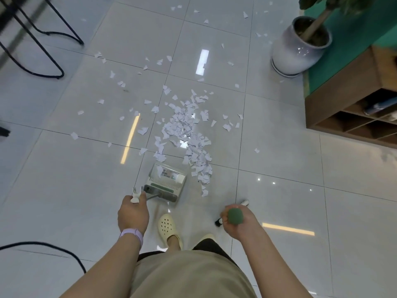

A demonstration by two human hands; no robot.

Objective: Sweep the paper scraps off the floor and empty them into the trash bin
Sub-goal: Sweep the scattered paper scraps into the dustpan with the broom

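One left hand (132,215) is gripping the handle of one grey dustpan (166,181), which is sitting on the tiled floor (279,158) holding a few paper scraps (187,130). Countless white torn scraps are lying heaped beyond it. One right hand (238,221) is clenching the green-tipped broom (235,216).

We find no text we can read. The pale grey plastic dustpan (166,181) on the floor carries a small printed label inside its tray, but its characters are too blurred for us to make out.
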